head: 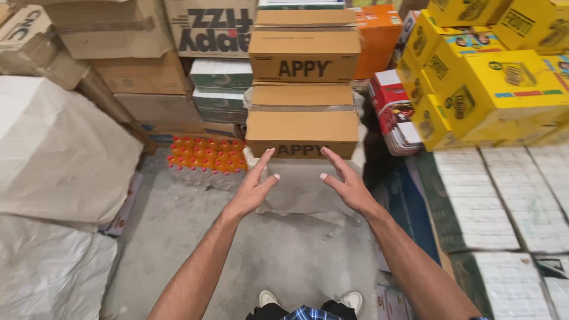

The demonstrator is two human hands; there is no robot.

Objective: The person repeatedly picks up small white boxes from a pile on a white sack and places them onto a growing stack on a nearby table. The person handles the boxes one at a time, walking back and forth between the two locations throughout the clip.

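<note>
Both my arms reach forward toward a stack of two brown cardboard boxes. The lower box [302,129] sits on a pale sack, and the upper box [304,52] rests on top of it. My left hand [253,186] is spread, its fingertips just short of the lower box's front bottom edge. My right hand [345,179] mirrors it on the other side, fingers apart and empty. Whether any fingertip touches the box is unclear.
Large white sacks [56,154] fill the left. A shrink-wrapped pack of orange-capped bottles [206,160] lies left of the stack. Yellow cartons [492,89] are piled at the right, above white-and-green wrapped packs [498,201]. Brown cartons [136,71] stand behind. Concrete floor [284,255] lies underfoot.
</note>
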